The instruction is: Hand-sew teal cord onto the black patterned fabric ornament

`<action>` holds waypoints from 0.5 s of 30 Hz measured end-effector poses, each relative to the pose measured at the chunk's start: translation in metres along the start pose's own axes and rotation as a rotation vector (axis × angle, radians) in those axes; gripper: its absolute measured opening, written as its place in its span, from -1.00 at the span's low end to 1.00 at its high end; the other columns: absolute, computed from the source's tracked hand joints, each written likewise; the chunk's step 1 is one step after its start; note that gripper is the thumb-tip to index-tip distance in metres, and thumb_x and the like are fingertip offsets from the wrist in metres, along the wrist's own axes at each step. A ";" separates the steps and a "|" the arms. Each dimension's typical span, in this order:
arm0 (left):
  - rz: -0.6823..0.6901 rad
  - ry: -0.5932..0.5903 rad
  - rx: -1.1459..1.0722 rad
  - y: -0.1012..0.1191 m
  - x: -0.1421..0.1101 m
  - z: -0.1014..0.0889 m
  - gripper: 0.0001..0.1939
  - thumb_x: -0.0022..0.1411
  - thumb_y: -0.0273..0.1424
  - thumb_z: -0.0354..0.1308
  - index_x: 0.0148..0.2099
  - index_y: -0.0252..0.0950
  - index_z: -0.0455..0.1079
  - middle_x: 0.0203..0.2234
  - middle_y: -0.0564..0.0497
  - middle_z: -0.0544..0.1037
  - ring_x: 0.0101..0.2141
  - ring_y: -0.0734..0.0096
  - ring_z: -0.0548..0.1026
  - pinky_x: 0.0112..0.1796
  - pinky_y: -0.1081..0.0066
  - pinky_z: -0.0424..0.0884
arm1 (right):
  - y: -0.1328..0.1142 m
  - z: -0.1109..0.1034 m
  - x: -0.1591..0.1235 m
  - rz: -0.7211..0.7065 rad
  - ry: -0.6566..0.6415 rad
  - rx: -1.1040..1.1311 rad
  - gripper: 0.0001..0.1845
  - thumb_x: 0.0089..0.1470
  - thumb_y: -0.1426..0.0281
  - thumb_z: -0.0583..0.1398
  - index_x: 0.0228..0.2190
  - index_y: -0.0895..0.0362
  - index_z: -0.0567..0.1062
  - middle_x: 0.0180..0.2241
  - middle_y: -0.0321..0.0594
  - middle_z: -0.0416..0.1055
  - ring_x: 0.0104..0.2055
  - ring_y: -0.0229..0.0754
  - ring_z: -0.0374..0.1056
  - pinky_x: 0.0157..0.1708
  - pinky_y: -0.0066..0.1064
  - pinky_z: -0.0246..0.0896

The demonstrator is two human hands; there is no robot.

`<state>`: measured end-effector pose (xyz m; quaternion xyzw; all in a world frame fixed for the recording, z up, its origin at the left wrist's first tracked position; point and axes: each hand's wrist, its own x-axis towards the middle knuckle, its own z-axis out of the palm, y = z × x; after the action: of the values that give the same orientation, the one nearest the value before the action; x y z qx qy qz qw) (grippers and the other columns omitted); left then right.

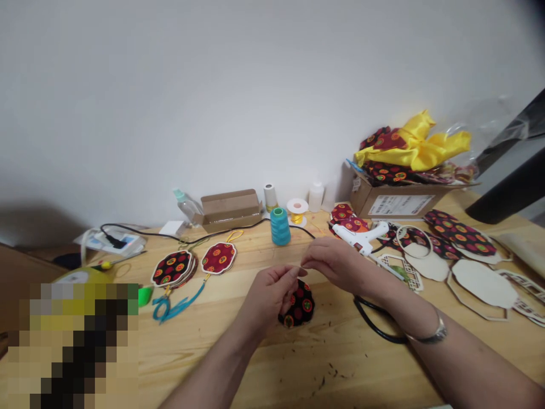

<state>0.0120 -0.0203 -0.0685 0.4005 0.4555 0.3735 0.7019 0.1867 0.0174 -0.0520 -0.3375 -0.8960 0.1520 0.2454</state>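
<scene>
Near the middle of the table, my left hand (272, 292) and my right hand (330, 261) meet with their fingertips almost touching. Both are closed in a pinch. Whatever lies between the fingertips is too small to make out. Just under my left fingers is a scalloped black fabric piece (303, 307) with red and orange round motifs. My left hand covers part of it, and I cannot tell whether the fingers grip it. A white glue gun (360, 237) lies beyond my right wrist. Behind my hands stands a cone of turquoise thread (280, 227).
Left lie a stack of black patterned pieces (172, 270), a red patterned piece (218, 258) and turquoise ribbon (176, 309). A long open box (232, 210), a ribbon spool (297, 207) and a white bottle (316, 197) line the wall. Right are wooden cutouts (483, 283) and a carton (398, 200) of fabric.
</scene>
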 end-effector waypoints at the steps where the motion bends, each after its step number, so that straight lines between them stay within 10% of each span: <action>1: -0.002 0.006 -0.009 0.000 -0.001 0.000 -0.68 0.05 -0.21 0.16 -0.32 -0.40 0.43 -0.75 0.23 0.07 -0.73 0.71 -0.04 -0.72 0.59 -0.13 | 0.000 0.000 0.000 0.001 0.004 -0.008 -0.80 0.11 0.49 0.06 -0.42 0.18 0.48 -0.42 -0.19 0.44 -0.36 -0.25 0.29 -0.35 -0.44 0.14; 15: 0.029 0.159 0.014 0.003 -0.001 0.001 -0.67 -0.08 -0.20 0.25 -0.38 -0.41 0.48 -0.82 0.22 0.12 -0.77 0.72 -0.02 -0.70 0.55 -0.17 | -0.004 -0.007 -0.001 0.094 0.107 -0.088 -0.83 0.12 0.47 0.04 -0.36 0.19 0.45 -0.37 -0.15 0.40 -0.27 -0.20 0.27 -0.27 -0.39 0.14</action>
<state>0.0125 -0.0202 -0.0652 0.3809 0.5064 0.4111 0.6554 0.1888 0.0147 -0.0444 -0.3973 -0.8706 0.1054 0.2705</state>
